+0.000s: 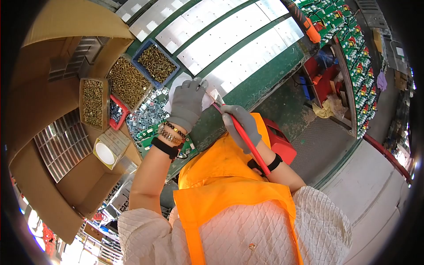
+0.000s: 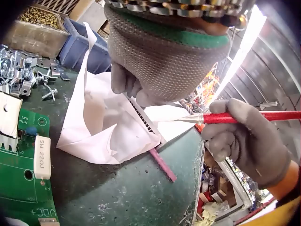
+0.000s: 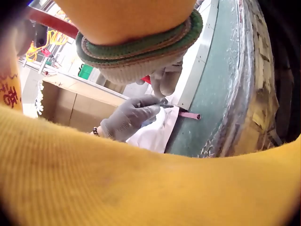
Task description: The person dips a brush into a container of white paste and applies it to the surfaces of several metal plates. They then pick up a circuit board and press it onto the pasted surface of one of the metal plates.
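My left hand (image 1: 189, 104), in a grey glove, bends its fingers down onto a folded white sheet (image 2: 75, 117) on the green bench. Beside those fingertips, a thin strip with a row of dark slots (image 2: 140, 115) lies along the sheet. A pink stick (image 2: 163, 165) pokes out from under the sheet's near corner. My right hand (image 1: 243, 126), also gloved, grips a red-handled brush (image 2: 221, 117). Its pale tip points at the sheet near the left fingers. In the right wrist view, the left hand (image 3: 129, 117) is at the sheet, while the right hand is largely hidden behind its cuff.
Bins of brass screws (image 1: 128, 79) and a blue bin (image 1: 174, 66) stand left of the sheet, near loose metal hardware (image 1: 148, 110). Metal plates (image 1: 234, 39) line the bench's far side. A green circuit board (image 2: 28, 174) lies close by. Cardboard boxes (image 1: 53, 176) stand at left.
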`<state>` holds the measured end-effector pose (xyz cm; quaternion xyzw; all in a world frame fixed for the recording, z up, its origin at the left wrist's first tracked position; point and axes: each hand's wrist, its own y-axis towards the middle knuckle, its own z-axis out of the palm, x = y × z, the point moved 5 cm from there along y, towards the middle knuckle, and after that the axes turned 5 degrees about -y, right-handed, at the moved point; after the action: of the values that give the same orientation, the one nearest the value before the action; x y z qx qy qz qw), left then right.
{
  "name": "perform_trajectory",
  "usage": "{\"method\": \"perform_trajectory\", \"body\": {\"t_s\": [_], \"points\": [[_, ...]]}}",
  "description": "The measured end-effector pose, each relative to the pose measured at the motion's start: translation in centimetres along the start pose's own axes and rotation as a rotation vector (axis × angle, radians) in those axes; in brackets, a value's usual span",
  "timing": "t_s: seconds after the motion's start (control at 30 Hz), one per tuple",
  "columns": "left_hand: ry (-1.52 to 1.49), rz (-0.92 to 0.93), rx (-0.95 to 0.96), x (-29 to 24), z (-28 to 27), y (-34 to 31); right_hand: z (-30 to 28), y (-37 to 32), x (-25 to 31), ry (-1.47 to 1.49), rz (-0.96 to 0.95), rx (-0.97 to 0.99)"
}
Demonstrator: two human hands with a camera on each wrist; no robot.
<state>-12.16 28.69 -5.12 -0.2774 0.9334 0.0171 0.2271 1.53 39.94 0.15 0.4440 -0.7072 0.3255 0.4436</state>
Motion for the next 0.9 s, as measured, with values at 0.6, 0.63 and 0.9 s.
{"method": "perform_trajectory", "body": {"t_s": [0.6, 0.63, 0.9], "points": [[0.01, -0.03, 0.01, -0.1, 0.1, 0.0, -0.2, -0.3, -0.3, -0.001, 0.082, 0.005], [0.003, -0.026, 0.011, -0.2, 0.0, 0.0, -0.2, -0.1, -0.3, -0.018, 0.063, 0.006], [0.014, -0.024, 0.009, -0.1, 0.4, 0.0, -1.4, -1.3, 0.0, -0.07, 0.093, 0.036]]}}
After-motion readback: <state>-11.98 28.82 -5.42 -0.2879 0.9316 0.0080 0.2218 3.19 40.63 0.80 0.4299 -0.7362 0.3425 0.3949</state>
